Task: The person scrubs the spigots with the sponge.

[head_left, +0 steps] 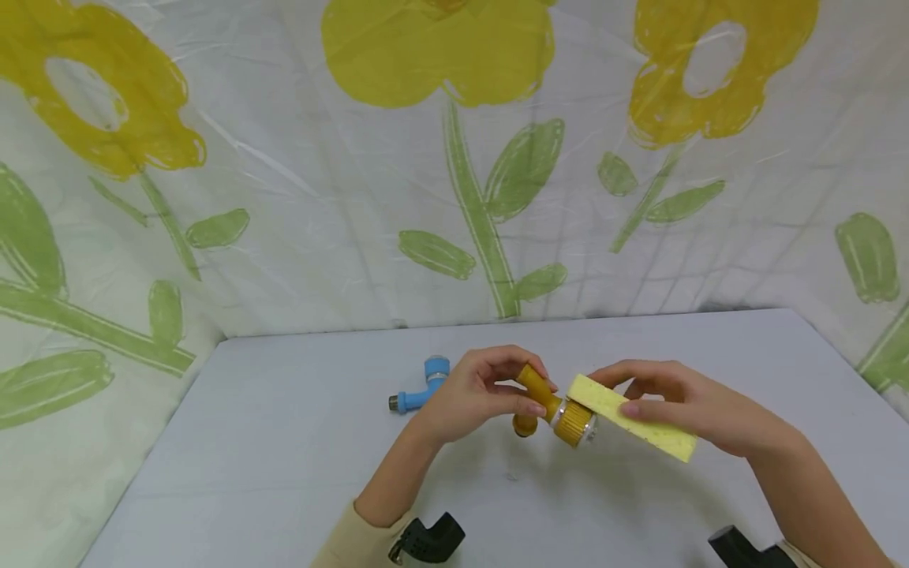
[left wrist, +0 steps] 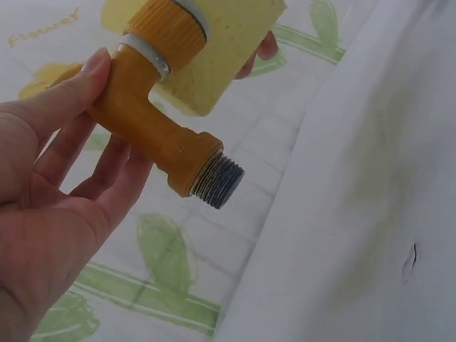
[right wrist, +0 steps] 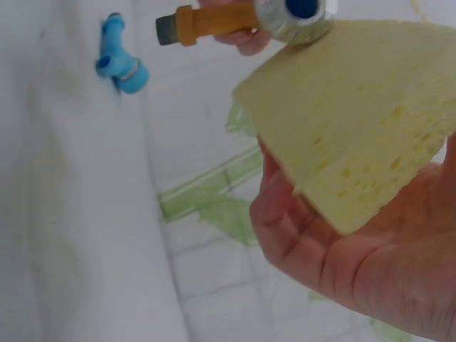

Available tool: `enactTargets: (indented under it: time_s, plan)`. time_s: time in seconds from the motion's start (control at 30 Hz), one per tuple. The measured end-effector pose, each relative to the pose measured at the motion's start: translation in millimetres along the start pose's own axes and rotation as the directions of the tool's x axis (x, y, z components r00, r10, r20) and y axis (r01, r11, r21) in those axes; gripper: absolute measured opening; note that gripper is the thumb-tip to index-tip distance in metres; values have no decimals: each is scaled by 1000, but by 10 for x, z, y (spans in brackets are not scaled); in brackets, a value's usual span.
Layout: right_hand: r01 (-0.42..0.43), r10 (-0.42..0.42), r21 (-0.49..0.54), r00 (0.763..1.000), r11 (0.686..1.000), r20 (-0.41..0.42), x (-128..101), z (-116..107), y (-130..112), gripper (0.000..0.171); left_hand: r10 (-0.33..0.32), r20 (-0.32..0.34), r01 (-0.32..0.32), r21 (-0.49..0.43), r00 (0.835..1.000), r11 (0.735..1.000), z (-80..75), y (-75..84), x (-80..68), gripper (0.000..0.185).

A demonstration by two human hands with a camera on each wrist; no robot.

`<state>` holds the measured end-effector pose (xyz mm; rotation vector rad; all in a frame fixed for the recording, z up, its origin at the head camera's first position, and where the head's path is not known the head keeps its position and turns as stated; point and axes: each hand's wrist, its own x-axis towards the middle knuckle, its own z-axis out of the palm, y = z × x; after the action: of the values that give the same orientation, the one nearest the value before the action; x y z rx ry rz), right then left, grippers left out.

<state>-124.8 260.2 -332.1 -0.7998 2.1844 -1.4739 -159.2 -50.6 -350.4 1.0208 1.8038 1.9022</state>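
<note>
Two hands meet above the grey table (head_left: 284, 442), and between them is an orange plastic tap (head_left: 550, 402). The left hand (head_left: 472, 394) grips the tap by its body, fingers and thumb curled round it; in the left wrist view the thumb (left wrist: 85, 78) lies along the orange stem while the threaded grey end (left wrist: 219, 182) points down and away from the palm. The tap's ribbed orange collar (head_left: 571, 422), with a pale ring behind it, faces the other hand. The right hand (head_left: 675, 402) holds a yellow sponge (head_left: 632, 418), thumb on the near face and fingers curled over the far edge, and the sponge's end lies against the tap's collar. In the right wrist view the sponge (right wrist: 363, 121) is a flat, pitted block whose upper corner touches the tap's silvery rim (right wrist: 292, 18). Left of the orange tap, lying on the table and well apart from both hands, is a blue tap (head_left: 422, 386) of the same shape. Behind the tap hangs a white sheet printed with yellow flowers (head_left: 440, 47) and green leaves, covering the wall and both sides. Nearer the camera than the tap, black wrist mounts (head_left: 429, 540) show at both forearms.
</note>
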Motion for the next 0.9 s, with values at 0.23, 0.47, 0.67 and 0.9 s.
enactTargets:
  time_s: [0.23,0.47,0.67,0.9]
  plan:
    - [28,-73,-239,980,971,-183,-37,113,-95,47,-13,-41,15,39,999,999,5,-56,17,26]
    - [-19,-115,-399,944,917,-310,-61,204,-181,55,-37,-112,45,72,993,996,13,-41,12,28]
    - [-97,-132,-486,900,869,-416,-30,320,-313,57,-81,-173,100,105,982,989,23,-31,20,29]
    - [-21,-309,-630,859,776,-409,-13,418,-361,67,-106,-245,132,92,964,987,37,-35,37,29]
